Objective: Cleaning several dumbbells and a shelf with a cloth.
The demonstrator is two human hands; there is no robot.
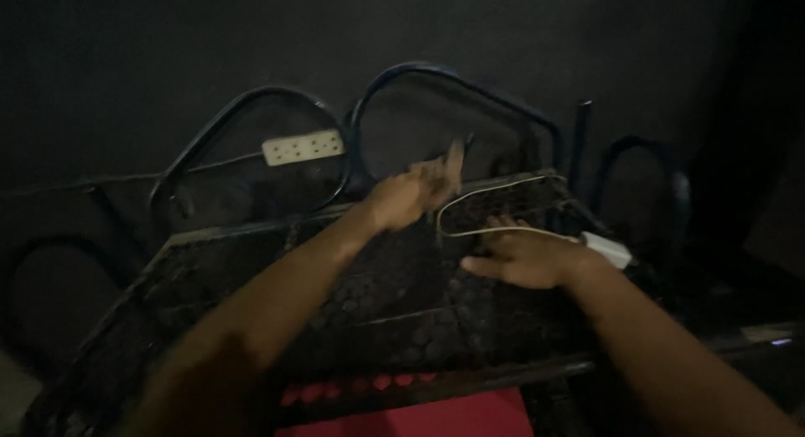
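The scene is very dark. My left hand reaches forward over a dark perforated metal panel and is closed around a thin dark stick-like tool whose tip points up. My right hand rests flat on the panel's right part, fingers spread and pointing left. A white cable loops just above and beside my right hand and runs to a small white adapter block near my wrist.
A white power strip hangs against the dark wall behind. Curved dark metal tube frames stand behind the panel. A red surface shows below the panel's near edge. The right side is dark clutter.
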